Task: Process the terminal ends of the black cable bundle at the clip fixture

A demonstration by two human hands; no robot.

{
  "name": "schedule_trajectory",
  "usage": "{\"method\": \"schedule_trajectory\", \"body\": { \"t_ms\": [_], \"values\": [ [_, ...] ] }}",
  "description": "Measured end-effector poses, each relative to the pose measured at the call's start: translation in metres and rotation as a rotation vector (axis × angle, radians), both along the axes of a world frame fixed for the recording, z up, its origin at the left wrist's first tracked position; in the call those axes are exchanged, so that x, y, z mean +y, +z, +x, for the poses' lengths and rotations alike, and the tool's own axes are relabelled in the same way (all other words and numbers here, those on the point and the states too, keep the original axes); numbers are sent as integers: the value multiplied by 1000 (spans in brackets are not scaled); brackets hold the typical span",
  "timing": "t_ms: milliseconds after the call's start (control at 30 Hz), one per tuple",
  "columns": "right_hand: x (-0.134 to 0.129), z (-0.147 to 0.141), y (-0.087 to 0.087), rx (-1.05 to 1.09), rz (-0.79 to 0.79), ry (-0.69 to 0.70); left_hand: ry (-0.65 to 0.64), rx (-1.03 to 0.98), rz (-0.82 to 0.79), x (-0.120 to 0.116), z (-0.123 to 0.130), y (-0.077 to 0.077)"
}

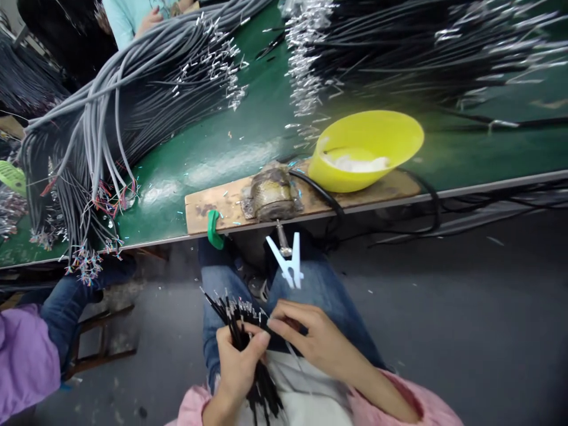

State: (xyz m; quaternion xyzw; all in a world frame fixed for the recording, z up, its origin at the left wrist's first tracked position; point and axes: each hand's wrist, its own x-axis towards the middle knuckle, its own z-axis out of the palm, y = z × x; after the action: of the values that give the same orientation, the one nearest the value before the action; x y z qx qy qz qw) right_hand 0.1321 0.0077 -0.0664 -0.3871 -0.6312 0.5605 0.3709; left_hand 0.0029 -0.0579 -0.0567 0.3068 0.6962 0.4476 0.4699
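A bundle of black cables (264,387) with stripped, silvery ends lies over my lap. My left hand (239,361) is wrapped round it, thumb across the front, with the bare ends pointing up and left. Close beside it, my right hand (310,334) has thumb and forefinger pinched together at the cable ends. What sits between those fingertips is too small to make out; a thin pale strand hangs below them. Just beyond my hands, a light blue clothes peg (290,266) is fixed on the metal shaft (283,234) of a small tape-wrapped motor (273,192).
The motor sits on a wooden board (222,204) at the green table's (164,198) edge, beside a green hook (215,229) and a yellow bowl (368,177) holding something white. Grey cables (100,100) and black cables (390,47) pile up behind. Co-workers sit at left and across.
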Motion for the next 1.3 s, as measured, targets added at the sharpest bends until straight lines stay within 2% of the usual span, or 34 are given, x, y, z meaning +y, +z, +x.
{"method": "schedule_trajectory", "body": {
  "t_ms": [100,200,300,400,567,733,900,1033,1300],
  "values": [
    [-3,-5,0,44,22,-71,-25,-106,-23,5,-1,7],
    [-9,-12,1,43,113,-211,23,-301,-56,10,1,11],
    [-15,-16,1,32,237,-317,93,-483,-97,12,4,8],
    [-19,-16,-1,49,247,-308,158,-552,-88,9,7,-2],
    [-23,-8,-8,105,104,-271,165,-571,-60,3,8,-10],
    [-21,-2,-7,149,-9,-339,138,-541,-46,1,10,-2],
    [-24,1,-1,61,68,-194,70,-410,-152,2,15,13],
    [-28,4,5,5,114,-178,3,-404,-196,1,18,21],
    [-33,8,16,-24,224,-181,21,-419,-203,-15,18,12]
  ]
}}
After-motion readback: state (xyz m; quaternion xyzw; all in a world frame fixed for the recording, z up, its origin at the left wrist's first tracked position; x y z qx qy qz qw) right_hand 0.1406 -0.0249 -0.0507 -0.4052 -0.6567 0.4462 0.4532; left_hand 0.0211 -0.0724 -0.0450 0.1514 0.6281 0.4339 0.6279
